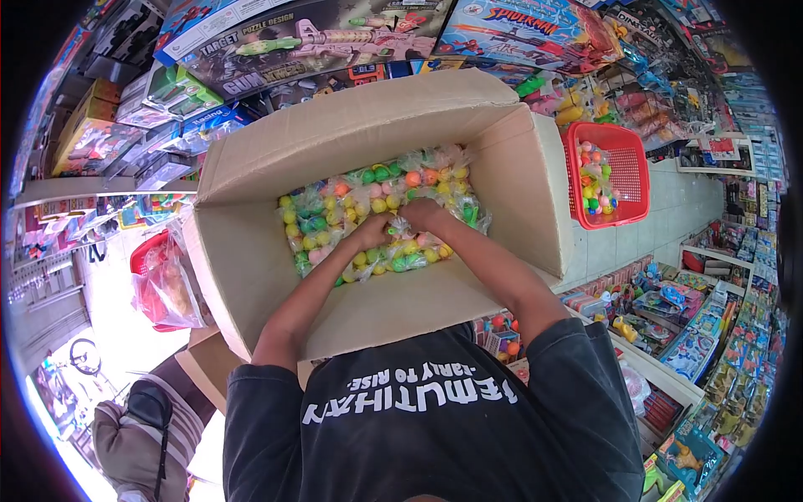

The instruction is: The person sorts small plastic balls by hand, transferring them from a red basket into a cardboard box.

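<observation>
Both my arms reach down into a big open cardboard box (242,276). Clear plastic bags of small coloured balls (381,192), mostly yellow, green, orange and pink, cover its bottom. My left hand (374,232) is closed, fingers curled in at the middle of the bags. Close beside it on the right, my right hand (422,215) is also closed, its fingertips pointing down and inward. A bit of clear plastic bag (401,227) shows between the two hands. What exactly each hand pinches is too small and hidden to make out.
Right of the box, a red plastic basket (631,176) holds loose coloured balls on the tiled floor. Boxed toy guns (335,42) line the back. At left hangs a plastic bag (167,284) by a red container. A person (150,435) with a striped garment is at lower left. Toy shelves (694,335) fill the right.
</observation>
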{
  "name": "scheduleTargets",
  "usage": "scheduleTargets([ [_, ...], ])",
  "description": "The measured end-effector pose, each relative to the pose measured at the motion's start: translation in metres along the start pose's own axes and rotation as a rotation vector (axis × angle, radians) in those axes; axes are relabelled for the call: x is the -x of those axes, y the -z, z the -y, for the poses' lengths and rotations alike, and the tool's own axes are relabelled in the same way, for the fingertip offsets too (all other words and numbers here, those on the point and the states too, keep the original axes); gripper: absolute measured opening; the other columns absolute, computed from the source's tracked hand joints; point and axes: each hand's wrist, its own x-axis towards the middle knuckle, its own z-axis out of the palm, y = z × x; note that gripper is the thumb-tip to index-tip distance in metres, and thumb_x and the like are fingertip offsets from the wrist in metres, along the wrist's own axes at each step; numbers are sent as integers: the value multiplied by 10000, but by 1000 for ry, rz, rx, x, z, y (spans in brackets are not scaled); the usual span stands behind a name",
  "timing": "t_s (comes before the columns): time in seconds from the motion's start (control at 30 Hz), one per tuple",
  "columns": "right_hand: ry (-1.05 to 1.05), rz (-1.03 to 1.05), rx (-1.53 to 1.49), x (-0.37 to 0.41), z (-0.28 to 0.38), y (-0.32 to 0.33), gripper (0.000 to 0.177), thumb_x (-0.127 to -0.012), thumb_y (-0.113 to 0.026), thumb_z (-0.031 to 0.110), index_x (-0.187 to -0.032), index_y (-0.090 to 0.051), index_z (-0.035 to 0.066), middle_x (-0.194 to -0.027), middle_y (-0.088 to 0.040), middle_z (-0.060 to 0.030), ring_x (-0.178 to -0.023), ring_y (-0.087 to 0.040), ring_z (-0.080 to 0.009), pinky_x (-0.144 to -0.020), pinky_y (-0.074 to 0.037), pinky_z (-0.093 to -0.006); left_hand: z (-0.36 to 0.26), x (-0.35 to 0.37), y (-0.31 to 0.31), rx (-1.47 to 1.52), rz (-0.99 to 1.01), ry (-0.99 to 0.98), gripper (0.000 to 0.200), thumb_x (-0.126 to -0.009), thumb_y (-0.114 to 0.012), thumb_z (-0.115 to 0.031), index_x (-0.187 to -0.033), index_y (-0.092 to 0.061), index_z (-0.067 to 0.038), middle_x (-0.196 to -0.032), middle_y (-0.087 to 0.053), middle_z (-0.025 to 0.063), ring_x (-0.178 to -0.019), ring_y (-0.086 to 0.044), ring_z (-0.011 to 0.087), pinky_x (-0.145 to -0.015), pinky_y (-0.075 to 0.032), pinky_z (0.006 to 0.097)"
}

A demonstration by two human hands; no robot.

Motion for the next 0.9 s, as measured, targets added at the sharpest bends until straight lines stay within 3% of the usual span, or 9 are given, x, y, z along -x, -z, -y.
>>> scheduleTargets([
  [0.13,-21,24,116,-4,5,-3,371,-668,-710,258,-981,-588,102,-921,-614,-108,-889,-599,-253,-737,-486,-379,-8,3,2,-68,-38,-53,460,-646,-685,-107,-1062,-528,13,-960,-570,194,-908,-548,286,-789,-438,356],
  [0.23,-26,21,121,-7,4,-7,376,-665,-711,267,-979,-588,101,-915,-616,-102,-886,-602,-253,-731,-491,-383,-9,2,2,-125,-21,28,460,-642,-689,-114,-1059,-536,7,-937,-581,196,-881,-563,283,-767,-443,361],
  [0.4,-5,-4,102,-7,-1,-8,357,-675,-699,261,-972,-590,96,-900,-618,-108,-872,-605,-264,-730,-489,-384,5,2,-4,-111,-99,-87,431,-652,-680,-128,-1037,-539,7,-889,-591,186,-835,-572,305,-754,-442,375],
  [0.63,13,-13,149,1,3,-2,277,-705,-666,245,-926,-615,86,-884,-616,-112,-865,-606,-263,-723,-488,-389,-5,9,-3,-140,-50,-16,421,-660,-671,-132,-1040,-539,-8,-913,-589,186,-862,-561,328,-778,-442,390],
  [0.73,-36,-36,142,1,4,-5,275,-704,-664,253,-918,-623,85,-884,-617,-110,-867,-607,-260,-723,-487,-392,-9,10,-3,-223,-142,-120,417,-669,-674,-155,-1031,-541,2,-843,-594,179,-813,-576,308,-730,-455,378],
  [0.87,-38,-20,113,-1,1,-5,278,-697,-665,249,-919,-626,87,-904,-618,-117,-871,-604,-269,-721,-487,-386,-17,9,-1,-327,-57,-63,475,-673,-673,-172,-1087,-517,-1,-915,-581,204,-904,-553,329,-793,-438,392],
  [0.9,-22,72,93,-2,-1,-1,294,-691,-664,244,-936,-621,87,-911,-619,-115,-869,-602,-266,-721,-485,-376,-14,7,-2,-315,-15,-25,507,-674,-673,-179,-1115,-503,2,-951,-574,210,-943,-540,339,-823,-428,395],
])
